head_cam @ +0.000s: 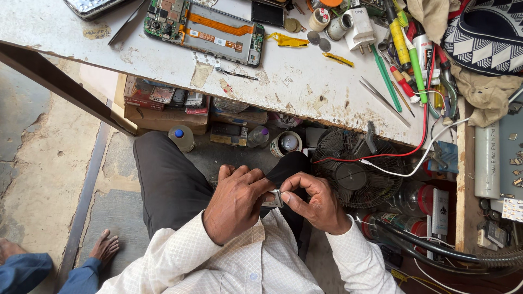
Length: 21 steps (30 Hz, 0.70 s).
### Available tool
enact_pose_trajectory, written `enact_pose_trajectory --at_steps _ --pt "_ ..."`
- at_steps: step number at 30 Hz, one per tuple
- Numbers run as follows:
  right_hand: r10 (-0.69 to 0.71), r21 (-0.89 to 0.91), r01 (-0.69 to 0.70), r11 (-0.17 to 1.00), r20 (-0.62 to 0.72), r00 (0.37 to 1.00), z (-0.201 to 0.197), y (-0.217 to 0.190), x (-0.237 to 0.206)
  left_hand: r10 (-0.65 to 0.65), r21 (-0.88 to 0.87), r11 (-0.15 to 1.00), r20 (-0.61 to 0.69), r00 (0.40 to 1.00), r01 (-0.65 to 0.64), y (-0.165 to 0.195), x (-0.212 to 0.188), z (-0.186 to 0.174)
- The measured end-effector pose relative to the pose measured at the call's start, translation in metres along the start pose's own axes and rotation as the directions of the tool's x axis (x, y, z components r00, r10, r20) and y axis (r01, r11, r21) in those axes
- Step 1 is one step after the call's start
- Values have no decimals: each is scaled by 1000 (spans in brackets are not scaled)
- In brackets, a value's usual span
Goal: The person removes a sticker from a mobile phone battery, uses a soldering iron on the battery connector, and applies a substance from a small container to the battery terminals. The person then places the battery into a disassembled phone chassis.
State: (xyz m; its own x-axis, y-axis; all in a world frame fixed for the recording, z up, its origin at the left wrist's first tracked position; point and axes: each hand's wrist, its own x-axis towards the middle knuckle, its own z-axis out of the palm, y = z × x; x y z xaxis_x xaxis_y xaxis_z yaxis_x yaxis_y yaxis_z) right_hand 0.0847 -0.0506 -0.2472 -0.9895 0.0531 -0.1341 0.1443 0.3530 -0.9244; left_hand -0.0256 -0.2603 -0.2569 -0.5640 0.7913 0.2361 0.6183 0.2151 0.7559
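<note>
Left hand (235,202) and right hand (316,202) both pinch a small metallic part (272,199) over the lap; part mostly hidden by fingers, kind unclear; opened phone (206,30) lies above on worn workbench (294,81), well apart; small fan (354,174) beneath.

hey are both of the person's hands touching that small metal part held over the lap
Touching. The head view shows the left hand and the right hand both pinching the small metal part between fingertips, with no gap visible.

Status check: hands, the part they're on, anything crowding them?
Left hand and right hand both pinch a small silvery part over the lap. Opened phone lies apart on the bench. Nothing between the hands.
</note>
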Motion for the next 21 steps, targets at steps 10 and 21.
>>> enact_pose_trajectory --at_steps 10,21 --pt "-70 -230 9 973 -255 964 31 0 -8 -32 42 999 -12 999 32 6 -1 -4" --pt "-28 86 55 995 -286 958 33 -15 -12 -102 -58 993 -5 995 102 -2 2 -1"
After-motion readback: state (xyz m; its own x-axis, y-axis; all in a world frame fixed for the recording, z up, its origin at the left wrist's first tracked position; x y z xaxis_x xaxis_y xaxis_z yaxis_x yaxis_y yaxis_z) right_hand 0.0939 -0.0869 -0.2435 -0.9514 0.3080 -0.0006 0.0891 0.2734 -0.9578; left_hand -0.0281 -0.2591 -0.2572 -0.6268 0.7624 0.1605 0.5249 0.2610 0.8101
